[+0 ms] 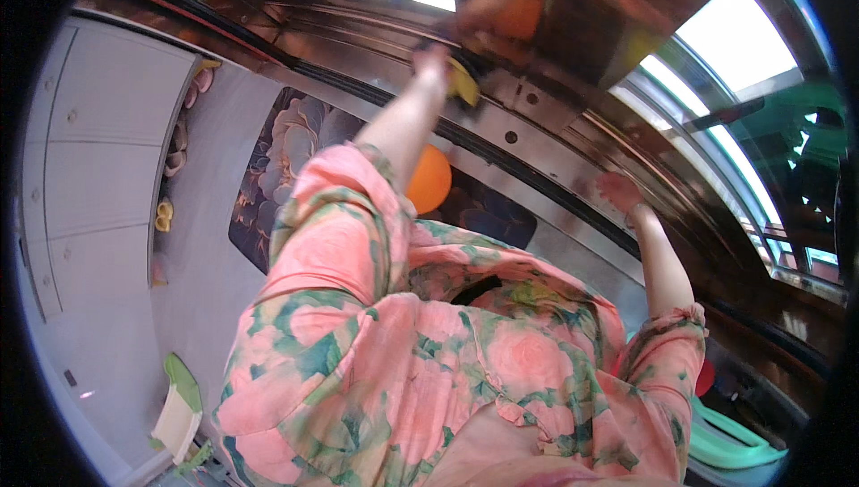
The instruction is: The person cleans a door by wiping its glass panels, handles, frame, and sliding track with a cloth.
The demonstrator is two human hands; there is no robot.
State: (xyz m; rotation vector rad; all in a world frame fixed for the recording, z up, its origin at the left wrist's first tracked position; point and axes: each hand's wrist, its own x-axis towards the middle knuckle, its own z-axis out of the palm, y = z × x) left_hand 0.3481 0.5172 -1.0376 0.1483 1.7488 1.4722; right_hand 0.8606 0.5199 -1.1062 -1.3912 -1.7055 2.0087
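Observation:
My left hand (pixel 433 61) reaches up to a glossy brown metal door frame and grips a blurred yellow and dark thing (pixel 463 83), perhaps a cloth or glove. It lies against the frame's metal ledge. My right hand (pixel 619 192) is empty, its fingers apart, at the brushed metal door frame (pixel 564 172) farther right; whether it presses on the metal is hard to tell. The polished brown panel (pixel 584 11) above mirrors an arm and yellow patches. An orange round object (pixel 429 180) shows below my left forearm, partly covered by my sleeve.
A dark floral mat (pixel 295 145) lies on the pale floor (pixel 208 172). Along the left stands a white cabinet (pixel 107 98), with several shoes (pixel 176 151) at its base. A green and white seat (pixel 180 406) is at lower left. A turquoise plastic rim (pixel 728 443) shows at lower right.

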